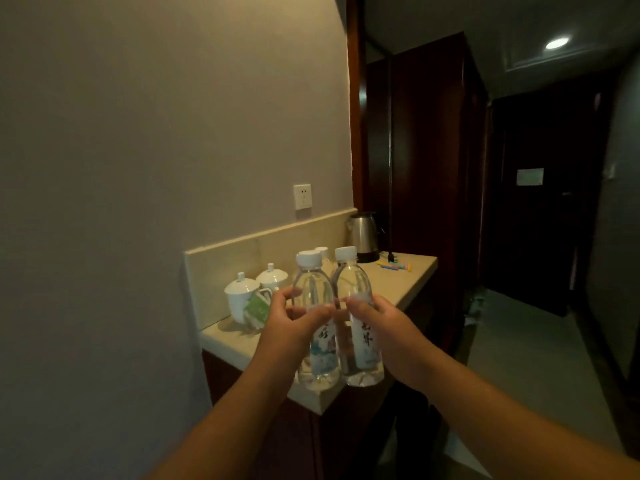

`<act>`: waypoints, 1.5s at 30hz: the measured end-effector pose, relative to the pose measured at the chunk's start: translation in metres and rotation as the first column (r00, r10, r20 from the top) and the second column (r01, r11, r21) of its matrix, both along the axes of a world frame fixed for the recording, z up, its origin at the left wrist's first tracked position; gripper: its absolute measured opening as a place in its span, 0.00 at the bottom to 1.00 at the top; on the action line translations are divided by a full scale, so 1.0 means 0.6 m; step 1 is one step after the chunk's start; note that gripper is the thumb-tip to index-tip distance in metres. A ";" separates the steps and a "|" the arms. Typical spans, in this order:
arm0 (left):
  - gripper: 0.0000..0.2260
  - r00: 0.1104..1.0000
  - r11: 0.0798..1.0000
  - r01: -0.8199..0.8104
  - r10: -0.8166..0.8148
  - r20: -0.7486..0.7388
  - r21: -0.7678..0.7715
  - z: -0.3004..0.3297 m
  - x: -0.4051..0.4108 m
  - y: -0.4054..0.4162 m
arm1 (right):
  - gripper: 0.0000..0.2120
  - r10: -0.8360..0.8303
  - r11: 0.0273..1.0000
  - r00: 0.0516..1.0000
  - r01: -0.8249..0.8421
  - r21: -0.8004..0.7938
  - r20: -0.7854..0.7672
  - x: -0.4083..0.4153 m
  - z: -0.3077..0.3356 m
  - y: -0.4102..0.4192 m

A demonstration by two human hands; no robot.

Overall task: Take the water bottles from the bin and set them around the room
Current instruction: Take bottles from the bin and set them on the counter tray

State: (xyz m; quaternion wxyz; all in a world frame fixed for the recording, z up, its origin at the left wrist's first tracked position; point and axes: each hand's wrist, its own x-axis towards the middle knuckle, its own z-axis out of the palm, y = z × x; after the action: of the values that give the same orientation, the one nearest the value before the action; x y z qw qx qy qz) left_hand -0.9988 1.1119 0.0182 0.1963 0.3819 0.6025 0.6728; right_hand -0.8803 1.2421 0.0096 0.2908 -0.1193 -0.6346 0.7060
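From the head view, I have a water bottle in each hand, both held upright, caps up, their long axes near vertical and leaning slightly toward each other. My left hand (294,323) has its fingers curled round the left bottle (317,327) at mid-body; my right hand (377,322) grips the right bottle (356,317) the same way. The two bottles are touching or nearly so — I cannot tell which. Their bases hang over the near corner of the surface (398,282), just above it or barely resting. A third bottle (323,252) stands behind them, near two lidded cups (242,296). The move ahead, I judge, is straight down — the corner is close, so I would shift inward first.
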 end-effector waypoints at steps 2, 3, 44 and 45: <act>0.30 1.000 1.000 -0.029 0.029 -0.008 -0.005 -0.008 -0.004 0.030 | 0.26 -0.017 1.000 1.000 0.018 -0.002 0.013 -0.005 -0.009 0.041; 0.32 0.999 0.999 -0.052 0.052 -0.012 -0.008 -0.012 -0.007 0.043 | 0.27 -0.027 1.000 0.999 0.027 0.009 0.025 -0.009 -0.012 0.061; 0.31 0.768 0.751 -0.635 0.587 -0.256 -0.183 -0.104 -0.119 0.241 | 0.42 0.348 0.822 0.860 -0.471 0.319 0.374 -0.313 -0.107 0.539; 0.32 0.765 0.745 -0.640 0.592 -0.256 -0.188 -0.107 -0.118 0.242 | 0.41 0.347 0.811 0.856 -0.479 0.335 0.384 -0.313 -0.110 0.541</act>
State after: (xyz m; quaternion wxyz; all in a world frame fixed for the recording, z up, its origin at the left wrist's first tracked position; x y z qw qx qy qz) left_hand -1.0695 1.2569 -0.0462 -0.0437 0.1903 0.7938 0.5759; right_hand -1.0684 1.5669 -0.0566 0.0457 -0.0188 -0.8185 0.5724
